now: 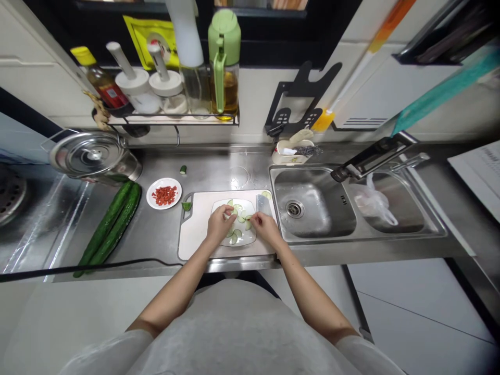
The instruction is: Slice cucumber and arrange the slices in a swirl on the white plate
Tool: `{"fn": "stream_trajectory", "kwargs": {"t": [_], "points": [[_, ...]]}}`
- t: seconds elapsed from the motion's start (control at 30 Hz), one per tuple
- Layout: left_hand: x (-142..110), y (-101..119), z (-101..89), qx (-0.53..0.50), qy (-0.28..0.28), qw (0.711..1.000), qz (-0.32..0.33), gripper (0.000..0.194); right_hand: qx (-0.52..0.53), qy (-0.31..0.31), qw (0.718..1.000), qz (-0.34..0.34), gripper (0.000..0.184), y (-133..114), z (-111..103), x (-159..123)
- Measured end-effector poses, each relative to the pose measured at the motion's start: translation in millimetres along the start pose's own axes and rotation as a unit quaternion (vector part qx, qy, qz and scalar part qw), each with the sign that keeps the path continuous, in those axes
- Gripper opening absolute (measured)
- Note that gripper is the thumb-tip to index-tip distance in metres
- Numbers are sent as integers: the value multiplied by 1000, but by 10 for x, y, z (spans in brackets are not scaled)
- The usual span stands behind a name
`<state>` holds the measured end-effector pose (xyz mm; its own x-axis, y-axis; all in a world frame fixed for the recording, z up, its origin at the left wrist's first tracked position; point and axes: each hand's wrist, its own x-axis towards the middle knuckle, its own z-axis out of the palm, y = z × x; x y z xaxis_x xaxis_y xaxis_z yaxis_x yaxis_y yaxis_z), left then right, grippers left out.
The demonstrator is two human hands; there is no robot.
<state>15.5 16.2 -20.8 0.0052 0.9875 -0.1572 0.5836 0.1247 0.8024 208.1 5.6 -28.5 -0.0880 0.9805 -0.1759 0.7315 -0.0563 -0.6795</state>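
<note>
A white plate (245,242) with several thin, pale green cucumber slices (237,234) spread over it rests on a cutting board (195,229). Over the plate's left side, my left hand (220,225) has its fingers closed in a pinch, with a slice at the fingertips. My right hand (264,228) pinches at the right side, where a slice shows at its fingertips. Behind my right hand lies a knife blade (262,204), its handle hidden. One more cucumber slice (266,195) lies at the board's far right corner.
Left of the board are a small dish (150,198) of chopped red pieces, two whole cucumbers (111,226), cucumber ends (186,206) and a lidded pot (94,156). A double sink (316,208) adjoins on the right. A black cable (128,262) crosses the front left.
</note>
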Motion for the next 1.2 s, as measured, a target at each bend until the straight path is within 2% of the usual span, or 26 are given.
{"fn": "stream_trajectory", "kwargs": {"t": [0.2, 0.37, 0.73, 0.97, 1.2], "points": [[75, 74, 252, 116, -10, 993, 0, 12, -77, -32, 996, 14, 16, -6, 114, 113], [98, 53, 349, 186, -33, 982, -3, 15, -108, -44, 993, 18, 18, -5, 150, 140], [153, 52, 446, 219, -51, 974, 1, 13, -141, -54, 989, 12, 18, 57, 183, 206], [158, 68, 440, 229, -61, 971, -9, 14, -138, -56, 988, 38, 16, 41, 180, 212], [164, 88, 427, 224, -61, 973, -17, 15, -124, -53, 990, 31, 16, 18, 163, 185]]}}
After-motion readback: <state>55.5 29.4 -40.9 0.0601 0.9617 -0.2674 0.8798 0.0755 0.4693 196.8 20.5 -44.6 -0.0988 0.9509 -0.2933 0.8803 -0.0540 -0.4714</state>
